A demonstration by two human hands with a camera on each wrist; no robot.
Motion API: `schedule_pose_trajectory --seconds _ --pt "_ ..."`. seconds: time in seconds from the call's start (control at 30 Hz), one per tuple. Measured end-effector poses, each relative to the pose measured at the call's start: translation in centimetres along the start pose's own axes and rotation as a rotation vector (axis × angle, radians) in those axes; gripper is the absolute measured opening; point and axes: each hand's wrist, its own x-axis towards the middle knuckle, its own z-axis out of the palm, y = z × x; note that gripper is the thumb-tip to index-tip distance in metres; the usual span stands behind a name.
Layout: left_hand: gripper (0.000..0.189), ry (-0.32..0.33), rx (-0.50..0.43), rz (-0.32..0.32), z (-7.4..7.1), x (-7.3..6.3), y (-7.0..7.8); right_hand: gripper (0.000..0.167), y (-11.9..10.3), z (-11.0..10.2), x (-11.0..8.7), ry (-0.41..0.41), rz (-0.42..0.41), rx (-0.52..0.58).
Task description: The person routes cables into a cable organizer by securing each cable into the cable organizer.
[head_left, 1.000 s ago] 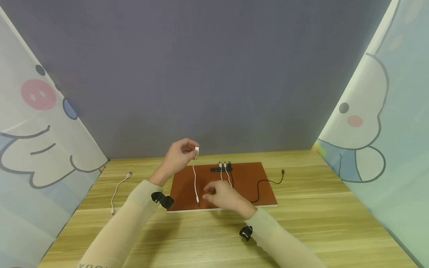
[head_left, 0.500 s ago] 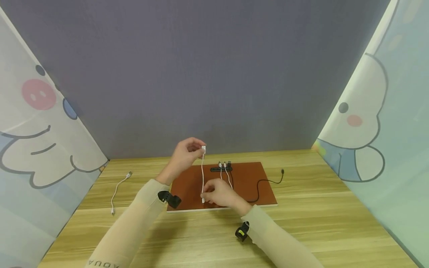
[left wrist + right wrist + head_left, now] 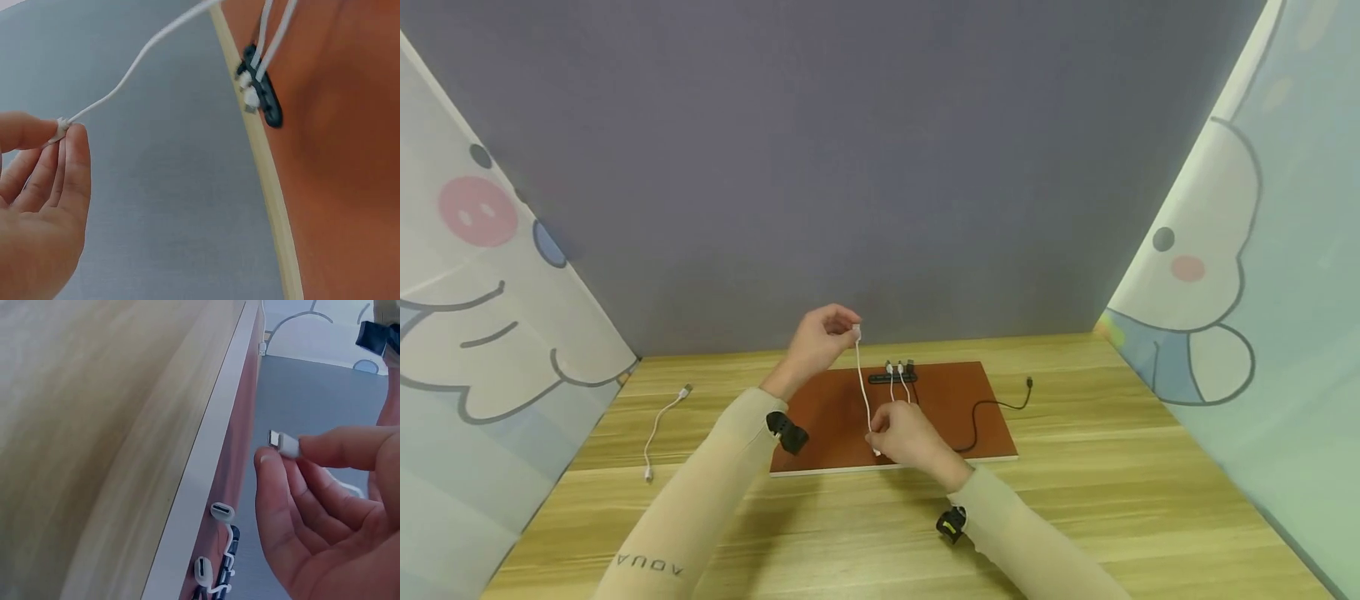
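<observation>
A white USB cable (image 3: 863,387) hangs between both hands above the reddish-brown board (image 3: 820,425). My left hand (image 3: 820,340) pinches its USB plug at the top, between thumb and fingers. Lower down, my right hand (image 3: 912,435) pinches the cable's other end; its small metal-tipped plug (image 3: 286,444) pokes out past the fingertips in the right wrist view. At the board's far edge sits a black cable clip strip (image 3: 270,103), apart from both hands. Two white cables and a black one run through it.
Another white USB cable (image 3: 657,423) lies on the wooden table (image 3: 1075,492) at the left. A black cable (image 3: 1000,403) trails off the board's right side. Two white plug ends (image 3: 222,511) show by the board's near edge. A grey wall (image 3: 880,183) stands behind.
The left hand has carried the cable's USB plug to the right. The right hand, holding nothing at first, has taken hold of the hanging lower end and shifted slightly right with it.
</observation>
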Motion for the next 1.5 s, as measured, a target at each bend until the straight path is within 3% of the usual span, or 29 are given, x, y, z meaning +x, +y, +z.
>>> schedule_pose_trajectory --seconds 0.1,0.27,0.47,1.03,1.5 --pt "0.023 -0.026 0.052 -0.022 -0.1 0.4 -0.4 0.015 -0.2 0.2 -0.2 0.029 0.022 -0.085" --pt "0.022 -0.047 0.091 -0.064 0.1 1.0 -1.1 0.031 -0.7 0.4 -0.8 0.030 0.024 -0.132" --pt "0.019 -0.070 0.128 -0.067 1.0 1.6 -1.7 0.052 -1.0 0.6 -1.0 0.057 0.011 -0.235" --pt "0.018 -0.081 0.169 -0.101 3.6 3.1 -3.7 0.045 -1.1 1.0 -0.9 0.043 0.159 -0.327" --pt "0.015 -0.080 0.195 -0.116 4.9 4.0 -4.8 0.043 -0.5 1.0 -0.5 0.063 0.204 -0.371"
